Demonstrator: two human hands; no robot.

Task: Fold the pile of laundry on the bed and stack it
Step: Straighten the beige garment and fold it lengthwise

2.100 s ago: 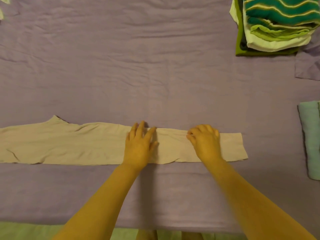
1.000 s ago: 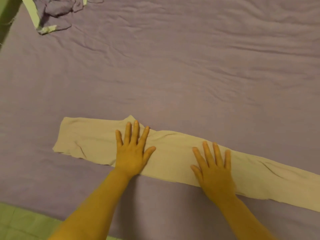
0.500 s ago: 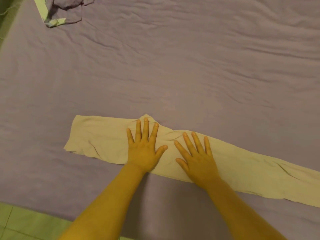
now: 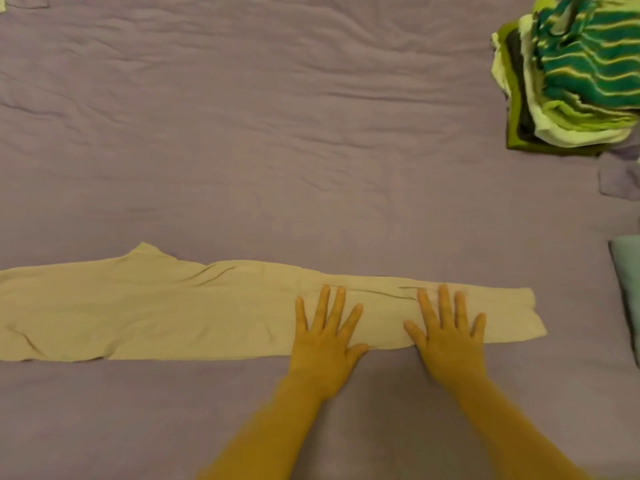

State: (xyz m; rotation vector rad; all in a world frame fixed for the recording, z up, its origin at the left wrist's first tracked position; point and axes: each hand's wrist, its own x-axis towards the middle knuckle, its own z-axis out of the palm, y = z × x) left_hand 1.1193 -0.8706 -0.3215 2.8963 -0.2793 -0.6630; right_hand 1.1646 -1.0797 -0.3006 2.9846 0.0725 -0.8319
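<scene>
A long beige garment [image 4: 173,313], folded into a strip, lies along the bed's [image 4: 277,133] near edge. Left hand [image 4: 325,341] and right hand [image 4: 446,337] press it, fingers spread flat. It looks thin, limp; best lifted by its right end.

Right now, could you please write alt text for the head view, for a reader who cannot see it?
Both hands, left hand and right hand, press flat with fingers spread on the right part of a long beige garment folded into a strip across a purple bedsheet. A stack of green striped laundry sits at the far right, and a folded teal item lies at the right edge.
</scene>
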